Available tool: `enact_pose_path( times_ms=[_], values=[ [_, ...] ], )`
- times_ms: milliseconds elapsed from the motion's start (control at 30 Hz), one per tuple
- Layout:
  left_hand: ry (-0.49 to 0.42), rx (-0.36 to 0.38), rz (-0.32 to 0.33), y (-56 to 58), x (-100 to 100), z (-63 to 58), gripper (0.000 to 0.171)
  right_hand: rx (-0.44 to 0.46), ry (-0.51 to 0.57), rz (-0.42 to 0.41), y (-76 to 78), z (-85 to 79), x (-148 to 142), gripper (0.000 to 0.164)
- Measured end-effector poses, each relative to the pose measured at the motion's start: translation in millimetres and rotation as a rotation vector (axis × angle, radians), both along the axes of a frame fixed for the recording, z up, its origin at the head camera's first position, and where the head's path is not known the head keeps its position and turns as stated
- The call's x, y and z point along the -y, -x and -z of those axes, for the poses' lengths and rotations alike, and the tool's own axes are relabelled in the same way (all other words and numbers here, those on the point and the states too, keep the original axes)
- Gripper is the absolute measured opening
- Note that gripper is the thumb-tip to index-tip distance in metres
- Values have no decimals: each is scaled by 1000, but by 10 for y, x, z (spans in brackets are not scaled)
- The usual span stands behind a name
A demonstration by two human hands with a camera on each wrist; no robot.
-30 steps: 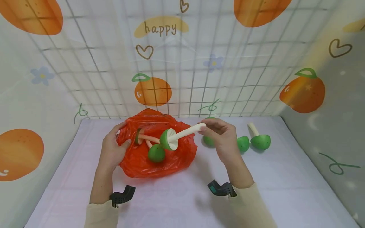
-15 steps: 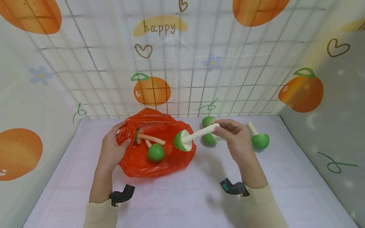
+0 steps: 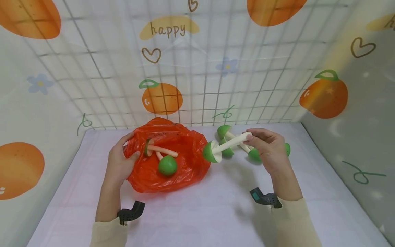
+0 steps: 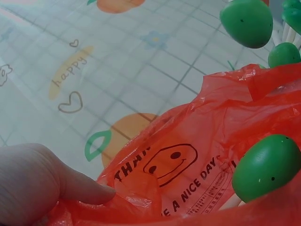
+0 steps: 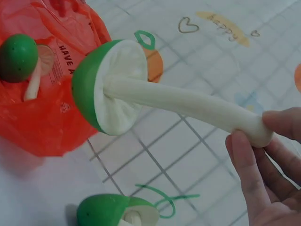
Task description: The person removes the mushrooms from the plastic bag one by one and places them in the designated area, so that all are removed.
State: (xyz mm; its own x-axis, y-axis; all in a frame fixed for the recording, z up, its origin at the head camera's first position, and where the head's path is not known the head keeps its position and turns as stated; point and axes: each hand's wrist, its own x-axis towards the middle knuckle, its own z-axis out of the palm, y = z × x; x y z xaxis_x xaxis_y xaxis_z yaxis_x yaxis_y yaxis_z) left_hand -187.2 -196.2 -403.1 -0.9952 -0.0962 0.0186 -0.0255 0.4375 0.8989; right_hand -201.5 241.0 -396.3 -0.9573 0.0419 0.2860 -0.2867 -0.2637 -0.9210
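A toy mushroom (image 5: pixel 178 101) with a green cap and white stem hangs in the air by the bag's right edge. My right hand (image 3: pixel 271 149) pinches the end of its stem between thumb and fingers. On the left, my left hand (image 3: pixel 118 159) grips the rim of a red plastic bag (image 3: pixel 191 171), thumb inside, holding its mouth wide. Inside the bag lie two more mushrooms, one with its round green cap (image 3: pixel 167 165) up and one with a pinkish stem (image 3: pixel 163 150). The left wrist view shows the left thumb (image 4: pixel 87 186) on the red film.
Several green-capped mushrooms (image 3: pixel 226 151) lie behind and beside the right hand, partly hidden by it. The table (image 3: pixel 185 219) has a pale cloth. A curtain (image 3: pixel 197 68) printed with oranges hangs over a wire grid at the back.
My right hand has carried the pinched mushroom rightward, from over the bag to its right edge. The left hand keeps its grip on the bag. The head view has shifted slightly.
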Motion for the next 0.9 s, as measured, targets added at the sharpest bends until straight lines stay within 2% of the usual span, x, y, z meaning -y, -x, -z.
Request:
enact_pose_path(
  times_ms=[600,900],
  values=[
    [6,-22,1,4,3,18,71,56,-15,-2,39,147,-357,15],
    [2,-28,1,-2,1,17,72,105,-80,-14,87,284,-494,20]
  ],
)
